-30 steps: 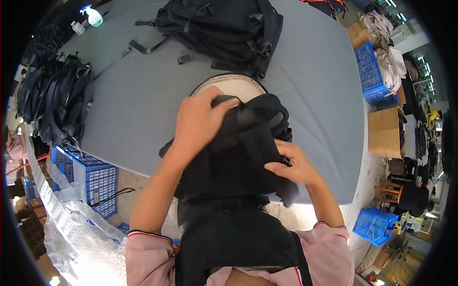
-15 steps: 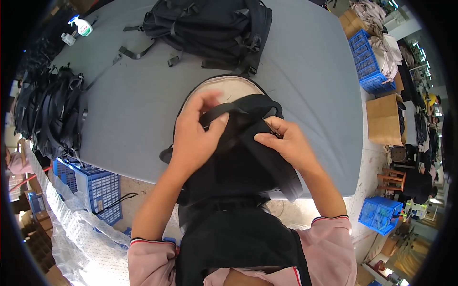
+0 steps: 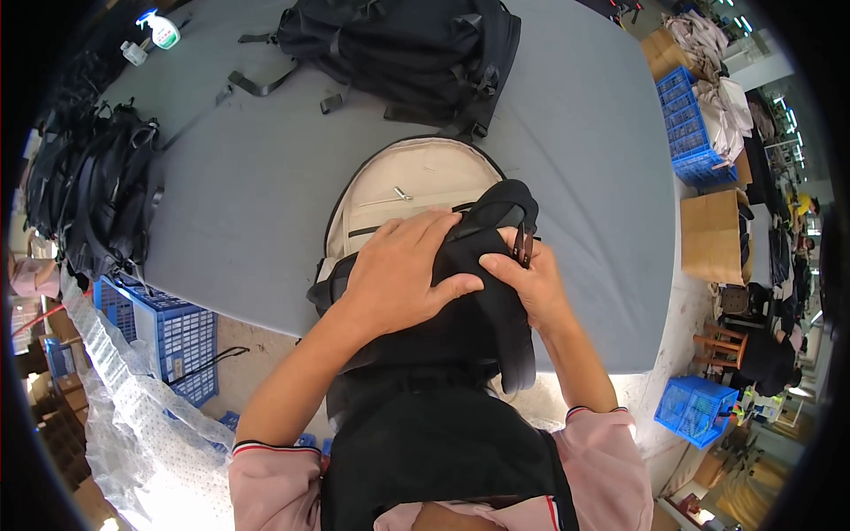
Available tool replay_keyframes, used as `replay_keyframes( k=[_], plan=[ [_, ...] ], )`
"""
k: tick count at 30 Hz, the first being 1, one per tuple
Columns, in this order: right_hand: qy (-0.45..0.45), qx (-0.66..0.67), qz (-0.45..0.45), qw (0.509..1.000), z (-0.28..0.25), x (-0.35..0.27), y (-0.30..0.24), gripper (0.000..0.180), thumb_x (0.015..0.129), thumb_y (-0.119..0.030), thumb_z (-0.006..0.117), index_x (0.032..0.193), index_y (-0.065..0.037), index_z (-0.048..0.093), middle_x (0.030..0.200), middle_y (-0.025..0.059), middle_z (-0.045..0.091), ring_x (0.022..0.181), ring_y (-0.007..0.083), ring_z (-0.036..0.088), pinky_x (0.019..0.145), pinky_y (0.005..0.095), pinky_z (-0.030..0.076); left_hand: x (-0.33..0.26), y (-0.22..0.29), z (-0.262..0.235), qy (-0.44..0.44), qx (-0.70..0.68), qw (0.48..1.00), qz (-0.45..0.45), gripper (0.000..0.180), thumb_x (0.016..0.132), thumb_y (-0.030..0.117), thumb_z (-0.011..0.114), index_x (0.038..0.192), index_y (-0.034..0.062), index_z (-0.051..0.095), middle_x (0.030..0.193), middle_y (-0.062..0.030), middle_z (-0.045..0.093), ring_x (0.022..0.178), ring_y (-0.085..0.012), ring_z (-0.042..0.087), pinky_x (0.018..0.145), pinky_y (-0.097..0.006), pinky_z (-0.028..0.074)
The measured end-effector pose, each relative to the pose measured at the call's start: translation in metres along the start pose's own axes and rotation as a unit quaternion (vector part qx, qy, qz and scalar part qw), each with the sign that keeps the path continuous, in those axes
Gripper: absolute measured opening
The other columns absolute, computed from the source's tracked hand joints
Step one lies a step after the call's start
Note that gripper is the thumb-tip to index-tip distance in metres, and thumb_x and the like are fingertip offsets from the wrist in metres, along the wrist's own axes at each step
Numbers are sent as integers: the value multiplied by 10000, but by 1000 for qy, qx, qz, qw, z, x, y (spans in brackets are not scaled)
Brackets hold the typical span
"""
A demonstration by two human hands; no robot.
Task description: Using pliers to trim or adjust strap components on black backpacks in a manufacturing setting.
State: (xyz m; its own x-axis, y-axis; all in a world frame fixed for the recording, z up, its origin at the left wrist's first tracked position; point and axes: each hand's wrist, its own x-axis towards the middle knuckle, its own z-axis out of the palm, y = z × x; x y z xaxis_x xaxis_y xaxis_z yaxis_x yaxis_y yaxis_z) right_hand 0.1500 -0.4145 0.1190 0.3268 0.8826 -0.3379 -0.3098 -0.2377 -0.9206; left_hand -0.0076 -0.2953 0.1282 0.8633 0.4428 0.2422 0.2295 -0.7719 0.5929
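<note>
Black and open, one backpack (image 3: 474,314) meets two hands (image 3: 394,273) (image 3: 540,281).

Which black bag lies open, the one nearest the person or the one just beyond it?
The near bag, under the left hand: its pale lining shows. The far bag shows only its dark outside.
</note>
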Motion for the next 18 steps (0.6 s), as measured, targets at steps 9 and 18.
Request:
replay_keyframes(
  k=[9,18],
  plan=[
    [-8,-186,-77,980,-12,7,18,171,808,-76,648,956,-19,583,727,-6,593,692,61,536,629,209,425,1,6,34,-37,-16,988,-149,432,756,278,696,1055,-1,554,912,-133,602,823,-315,597,702,-409,472],
    [74,-544,-267,792,-7,-6,-32,276,731,-128,711,966,-97,570,877,57,523,642,244,551,532,334,416,11,-3,33,36,-21,990,-132,387,684,247,758,876,-1,531,768,-162,603,711,-365,592,622,-431,465]
  ],
)
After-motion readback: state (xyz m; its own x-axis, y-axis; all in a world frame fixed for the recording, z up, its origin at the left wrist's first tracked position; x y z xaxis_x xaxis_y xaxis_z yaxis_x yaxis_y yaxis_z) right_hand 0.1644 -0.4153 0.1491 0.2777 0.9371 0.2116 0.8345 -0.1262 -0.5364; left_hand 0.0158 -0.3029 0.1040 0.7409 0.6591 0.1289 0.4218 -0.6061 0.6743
